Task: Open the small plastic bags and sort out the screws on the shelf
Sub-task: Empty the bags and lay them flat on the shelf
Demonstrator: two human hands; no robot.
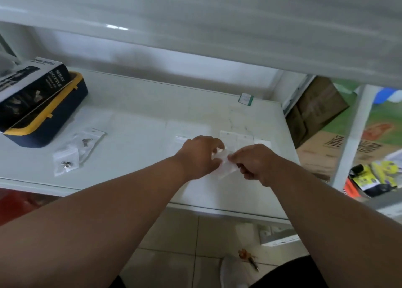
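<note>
Both my hands meet over the white shelf (pixel 141 104), right of its middle. My left hand (pixel 201 156) and my right hand (pixel 254 162) pinch one small clear plastic bag (pixel 226 168) between them, just above the shelf. On the left lie two more small bags: a square one (pixel 65 160) with a metal screw inside, and a longer one (pixel 90 140) with a screw inside. Several flat white bags (pixel 243 138) lie just beyond my hands.
A dark blue box with a yellow rim (pixel 50 122) stands at the far left, with a spray bottle carton (pixel 32 85) leaning in it. A small green-edged label (pixel 245 98) lies at the back. An upper shelf (pixel 217 26) overhangs. Cardboard boxes (pixel 315 107) sit at right.
</note>
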